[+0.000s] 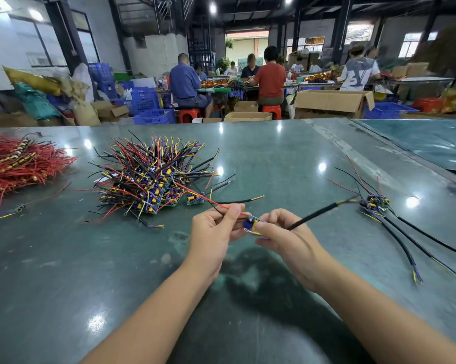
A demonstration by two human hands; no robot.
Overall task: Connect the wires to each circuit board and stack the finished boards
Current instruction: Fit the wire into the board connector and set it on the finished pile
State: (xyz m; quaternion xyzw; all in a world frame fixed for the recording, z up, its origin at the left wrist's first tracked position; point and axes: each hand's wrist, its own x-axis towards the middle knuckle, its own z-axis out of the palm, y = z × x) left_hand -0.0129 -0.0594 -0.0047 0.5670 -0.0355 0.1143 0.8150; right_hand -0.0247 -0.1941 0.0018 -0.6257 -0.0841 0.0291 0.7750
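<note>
Above the green table, my right hand (282,232) grips a small circuit board (252,225) with blue and yellow parts; a black sheathed cable (316,215) runs from it up to the right. My left hand (216,228) pinches thin red and black wires (223,206) that lead to the board's left end. A big pile of wired boards (153,179) lies to the left. On the right sits a small stack of boards (376,202) with long black cables trailing toward me.
A heap of red wires (19,164) lies at the far left of the table (274,158). Several people sit at benches beyond the table's far edge, among cardboard boxes (332,103) and blue crates (153,115).
</note>
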